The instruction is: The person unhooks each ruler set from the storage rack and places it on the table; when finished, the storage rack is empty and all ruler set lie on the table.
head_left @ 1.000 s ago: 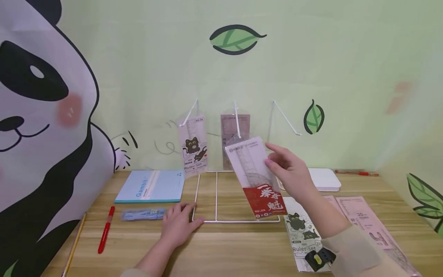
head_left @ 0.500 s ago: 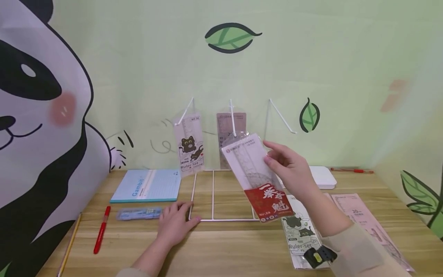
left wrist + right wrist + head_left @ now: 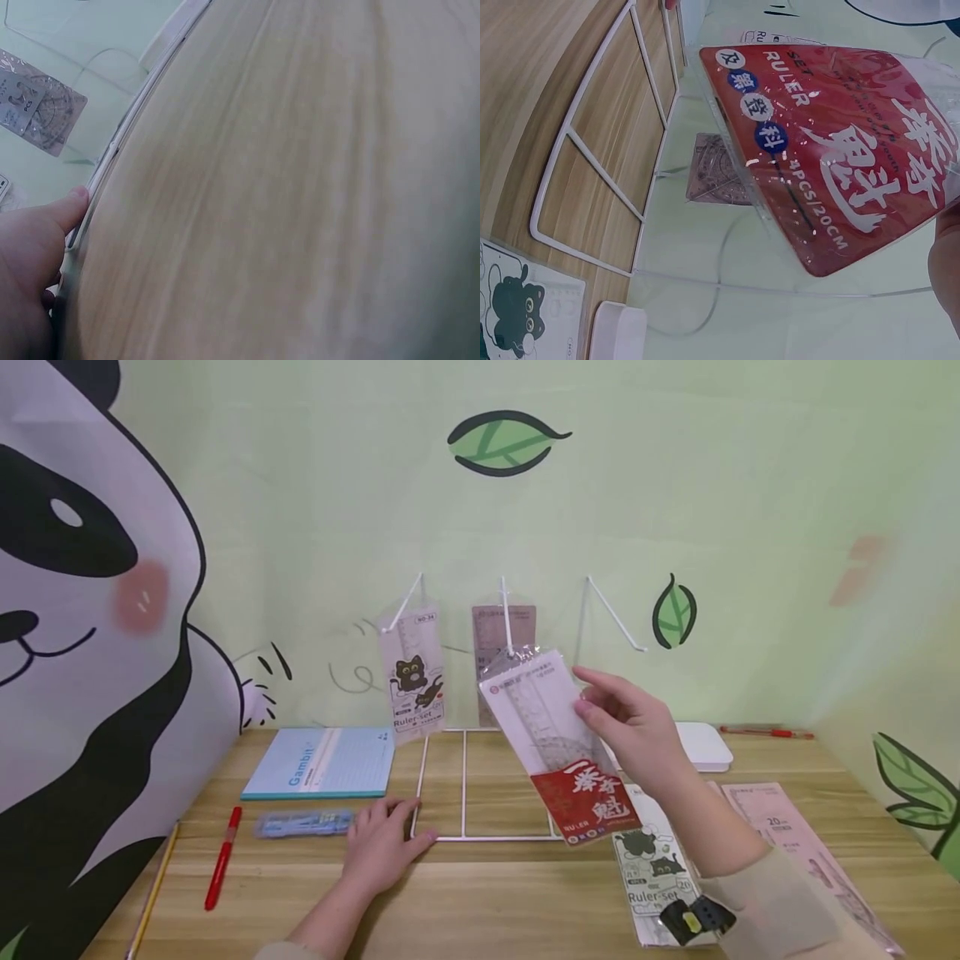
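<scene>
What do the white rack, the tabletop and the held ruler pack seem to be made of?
White rack: probably coated metal wire, given its thin, smooth bars; plastic is possible.
Tabletop: wood or printed laminate, from its striped grain.
Ruler pack: seemingly printed card in clear plastic, whose glossy margin catches light.

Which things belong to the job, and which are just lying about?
Likely in the job:
red-and-white ruler pack, pinched by the right hand
white wire rack, touched by the left hand
hanging cat pack and hanging pink pack
tabletop cat pack and tabletop pink pack

Seemingly just lying about:
blue notebook
clear blue packet
red marker
yellow stick
rear red pen
white box
</scene>
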`<state>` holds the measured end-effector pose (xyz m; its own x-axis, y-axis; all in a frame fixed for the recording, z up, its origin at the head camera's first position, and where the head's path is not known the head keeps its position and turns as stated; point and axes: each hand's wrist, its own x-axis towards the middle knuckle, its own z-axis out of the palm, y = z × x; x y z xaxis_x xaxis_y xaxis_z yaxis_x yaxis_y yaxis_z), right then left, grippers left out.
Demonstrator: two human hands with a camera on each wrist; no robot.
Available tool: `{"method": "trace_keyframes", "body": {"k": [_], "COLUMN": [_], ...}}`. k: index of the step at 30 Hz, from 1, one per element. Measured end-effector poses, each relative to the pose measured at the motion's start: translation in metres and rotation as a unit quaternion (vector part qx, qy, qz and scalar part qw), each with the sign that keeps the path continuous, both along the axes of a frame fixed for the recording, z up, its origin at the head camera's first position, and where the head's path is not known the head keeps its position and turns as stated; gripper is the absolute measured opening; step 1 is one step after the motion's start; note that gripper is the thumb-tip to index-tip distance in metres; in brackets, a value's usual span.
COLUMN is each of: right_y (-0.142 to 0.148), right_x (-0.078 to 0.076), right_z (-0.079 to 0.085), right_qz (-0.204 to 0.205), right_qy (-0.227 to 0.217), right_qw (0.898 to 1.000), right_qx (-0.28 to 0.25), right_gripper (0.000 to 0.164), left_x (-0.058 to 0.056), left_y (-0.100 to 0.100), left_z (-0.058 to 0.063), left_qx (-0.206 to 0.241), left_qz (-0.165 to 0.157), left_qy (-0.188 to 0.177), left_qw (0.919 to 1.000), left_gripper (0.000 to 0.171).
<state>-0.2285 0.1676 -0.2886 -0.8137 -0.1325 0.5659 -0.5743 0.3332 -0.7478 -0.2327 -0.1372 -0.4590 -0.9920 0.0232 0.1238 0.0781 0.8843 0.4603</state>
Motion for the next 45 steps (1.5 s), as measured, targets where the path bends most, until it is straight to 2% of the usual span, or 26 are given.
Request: {"method": "trace_keyframes", "body": {"k": [6, 12, 20, 28, 35, 45], "right_y": [0.005, 0.008, 0.007, 0.007, 0.015, 0.043], "right_x": [0.001, 0.0, 0.001, 0.005, 0.012, 0.02], "right_z": [0.004, 0.006, 0.007, 0.012, 0.017, 0.003], "right_qz": [0.006, 0.027, 0.038, 0.033, 0.01, -0.014], "right_qy": [0.023, 0.045, 0.044, 0.042, 0.048, 0.013], "right_qw": [1.0, 0.999, 0.998, 0.998, 0.998, 0.997], "right_qx": [0.021, 0.014, 0.009, 0.014, 0.033, 0.07], "right_gripper": [0.037, 0.036, 0.034, 0.034, 0.034, 0.034], "left_x": [0.001, -0.001, -0.001, -0.001, -0.003, -0.002], "left_y": [0.0, 0.0, -0.001, -0.001, -0.001, -0.002], "left_z": [0.0, 0.0, -0.001, -0.002, -0.003, -0.003], "left_qx": [-0.002, -0.003, -0.001, 0.001, -0.005, -0.003], "left_qz": [-0.001, -0.001, 0.0, 0.001, 0.0, 0.003], "left_qy": [-0.002, -0.003, -0.001, -0.003, 0.003, -0.003], "left_qw": [1.0, 1.0, 1.0, 1.0, 1.0, 1.0], "left_gripper": [0.061, 0.061, 0.061, 0.061, 0.061, 0.061]}}
